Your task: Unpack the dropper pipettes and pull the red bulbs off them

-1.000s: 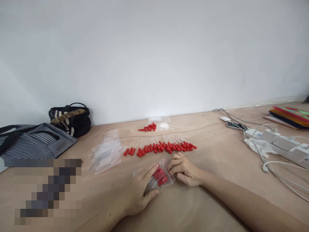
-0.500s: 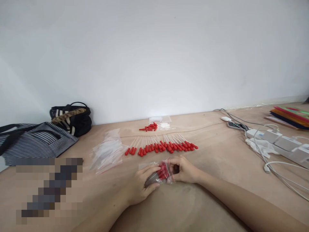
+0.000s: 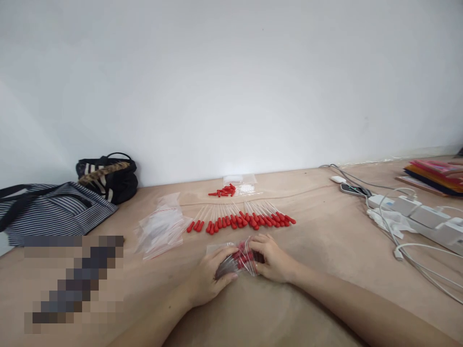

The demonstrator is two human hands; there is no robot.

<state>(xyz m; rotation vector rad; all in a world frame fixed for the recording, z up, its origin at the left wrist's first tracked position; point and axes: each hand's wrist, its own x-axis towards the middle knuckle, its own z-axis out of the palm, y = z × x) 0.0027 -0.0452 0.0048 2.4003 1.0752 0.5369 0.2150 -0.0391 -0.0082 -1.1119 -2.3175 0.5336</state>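
Observation:
A clear zip bag (image 3: pixel 247 266) with red rubber bulbs (image 3: pixel 240 259) inside lies between my hands, near the front of the table. My left hand (image 3: pixel 216 271) is closed around the bag's left side, thumb below and fingers above. At the zip end on the right, my right hand (image 3: pixel 270 258) grips the bag; its fingertips are partly hidden. Just beyond my hands is a row of droppers (image 3: pixel 238 219), clear thin stems pointing away and red bulbs towards me. Farther back sit a few loose red bulbs (image 3: pixel 224 191).
Flat zip bags (image 3: pixel 162 229) are piled left of the droppers, and a clear bag (image 3: pixel 248 188) lies near the wall. A striped bag (image 3: pixel 61 212) and a black bag (image 3: pixel 108 176) stand at left. At right are a power strip (image 3: pixel 427 214), cables, a phone (image 3: pixel 354 190) and coloured folders (image 3: pixel 434 174).
My right hand has turned and its fingers have come further over the zip end of the bag. The left hand has stayed almost still on the bag.

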